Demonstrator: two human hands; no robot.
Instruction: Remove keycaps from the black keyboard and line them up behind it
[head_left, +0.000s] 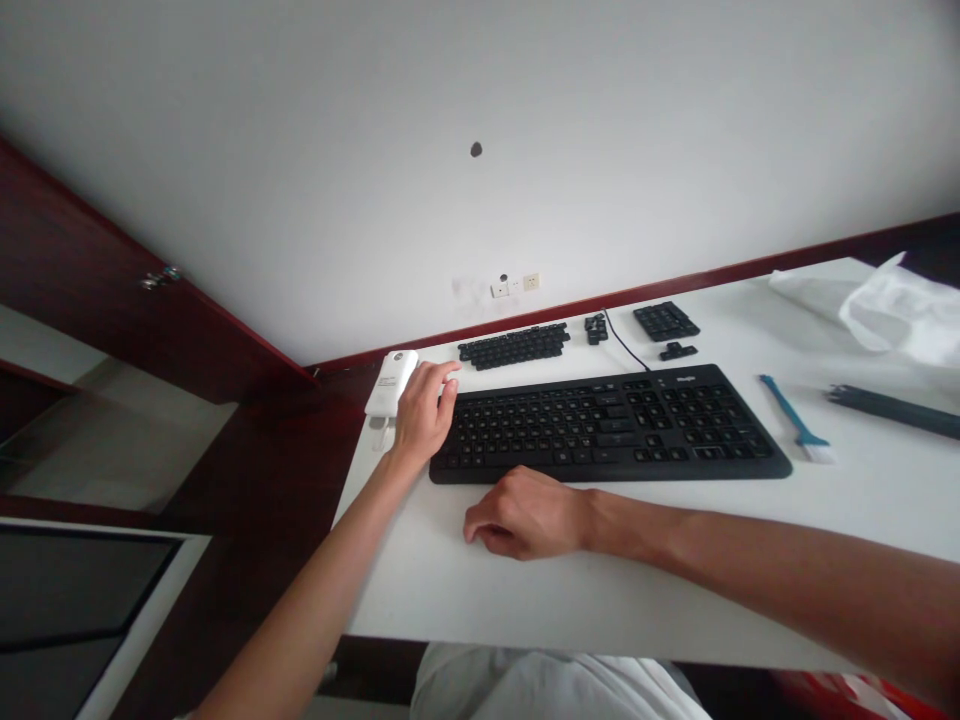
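Note:
A black keyboard [611,425] lies in the middle of a white table [600,580]. My left hand [424,410] rests at the keyboard's left end, its fingers curled loosely and touching a white handheld device [391,383] that lies at the table's left edge. My right hand [525,515] lies on the table just in front of the keyboard, fingers curled under in a loose fist with nothing visible in it. Behind the keyboard sit sets of loose black keycaps: a long block [514,346], a small cluster [596,328] and a number-pad block [665,321].
A blue-handled brush [795,418] lies right of the keyboard. A black bar [892,411] and a white plastic bag [892,305] are at the far right. The keyboard's cable [622,345] runs back toward the wall. A dark red cabinet [112,290] stands at left.

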